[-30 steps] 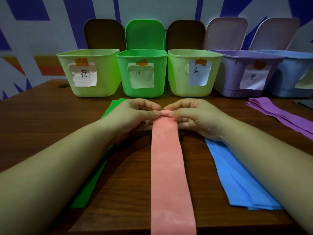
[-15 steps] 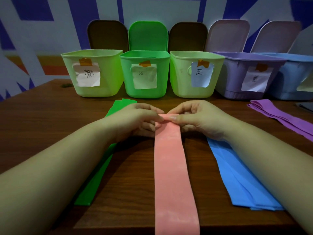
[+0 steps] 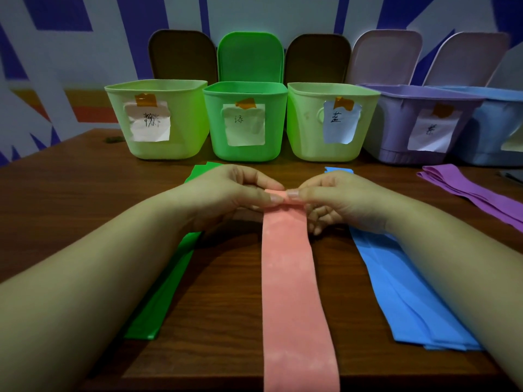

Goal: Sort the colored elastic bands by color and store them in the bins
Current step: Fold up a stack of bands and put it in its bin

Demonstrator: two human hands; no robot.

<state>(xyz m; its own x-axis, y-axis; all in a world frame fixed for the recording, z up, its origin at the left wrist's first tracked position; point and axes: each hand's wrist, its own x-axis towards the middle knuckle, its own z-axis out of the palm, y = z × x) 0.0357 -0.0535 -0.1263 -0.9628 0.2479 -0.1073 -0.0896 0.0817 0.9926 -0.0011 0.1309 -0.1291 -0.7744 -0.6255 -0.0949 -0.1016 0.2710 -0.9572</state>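
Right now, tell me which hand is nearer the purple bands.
Right. The right hand pinches the pink band nearer the purple bands; the left hand is farther across.

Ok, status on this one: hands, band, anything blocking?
Left hand and right hand both pinch the pink band at its far end. Band flat on table. Path to bins unobstructed.

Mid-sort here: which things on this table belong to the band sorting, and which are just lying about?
Part of the job:
pink band, pinched at its far end by the left hand and right hand
green band
blue band
purple band
five labelled bins, lids open

Just lying about:
small dark thing near the table's far left edge
dark item at the right edge, too cropped to identify
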